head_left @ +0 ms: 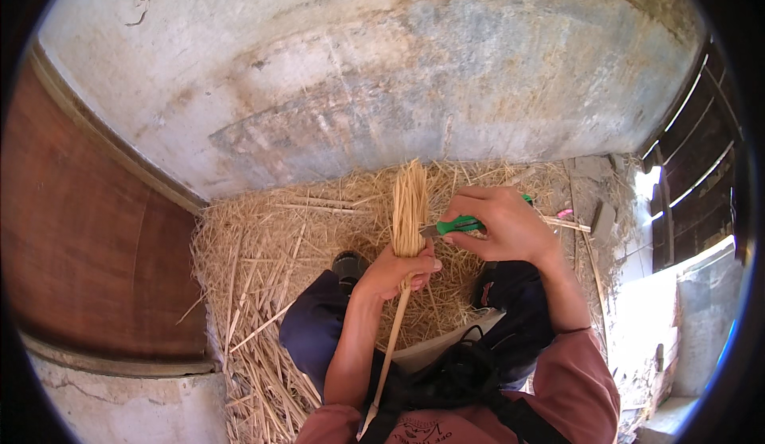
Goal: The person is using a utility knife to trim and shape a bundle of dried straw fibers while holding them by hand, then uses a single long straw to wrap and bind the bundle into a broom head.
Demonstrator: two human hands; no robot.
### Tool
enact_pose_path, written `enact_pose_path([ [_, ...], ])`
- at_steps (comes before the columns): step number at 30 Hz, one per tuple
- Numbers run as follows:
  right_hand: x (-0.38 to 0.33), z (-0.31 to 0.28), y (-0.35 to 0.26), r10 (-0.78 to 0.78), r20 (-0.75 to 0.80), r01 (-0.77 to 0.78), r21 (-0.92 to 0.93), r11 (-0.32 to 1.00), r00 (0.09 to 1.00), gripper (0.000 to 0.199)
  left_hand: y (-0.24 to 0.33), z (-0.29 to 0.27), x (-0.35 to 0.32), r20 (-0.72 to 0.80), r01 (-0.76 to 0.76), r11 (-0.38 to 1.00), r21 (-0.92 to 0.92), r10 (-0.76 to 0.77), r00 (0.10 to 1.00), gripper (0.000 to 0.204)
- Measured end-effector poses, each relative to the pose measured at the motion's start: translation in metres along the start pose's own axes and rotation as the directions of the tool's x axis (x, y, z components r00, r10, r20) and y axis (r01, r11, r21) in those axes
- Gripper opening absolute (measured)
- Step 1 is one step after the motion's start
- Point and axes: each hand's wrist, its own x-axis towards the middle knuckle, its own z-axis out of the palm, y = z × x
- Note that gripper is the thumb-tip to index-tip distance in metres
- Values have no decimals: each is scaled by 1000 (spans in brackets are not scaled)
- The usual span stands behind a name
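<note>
A brown panel (pixel 96 229) closes off the left side, beside a floor strewn with loose straw (pixel 259 273) that could shift underfoot and spoil the person's balance. The left hand (pixel 396 272) is clamped around the lower part of a straw bundle (pixel 409 205), held upright between the person's knees in front of a stained wall (pixel 358 69), a slim tan stem (pixel 390 344) running from beneath the fist toward the lap. Should that grip slacken, the strands could splay or twist out of line. Just to the right, the blade of a green-handled knife (pixel 462 225) meets the bundle's side, close above the left hand's fingers; too hard a push, or straw giving way suddenly, could send the edge into them. Which way the edge faces is too small to tell. The right hand (pixel 508 222), apart from the left, is closed on the handle; a slip there could turn the blade. Farther right, a small block (pixel 603 221) lies near scattered stalks, well apart from the work.
</note>
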Motion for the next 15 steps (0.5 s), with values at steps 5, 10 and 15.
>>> enact_pose_path([
  [5, -2, 5, -9, 56, -73, -66, -137, 988, 996, 20, 2, 4, 1, -28, 8, 1000, 23, -7, 1000, 23],
  [10, 0, 8, -12, 93, -104, -110, -179, 978, 990, 19, 1, 3, 1, -57, 34, 997, 66, -30, 998, 22],
  [15, 3, 11, -10, 65, -121, -91, -222, 971, 991, 20, 1, 4, 1, -54, 19, 996, 86, -15, 998, 22],
])
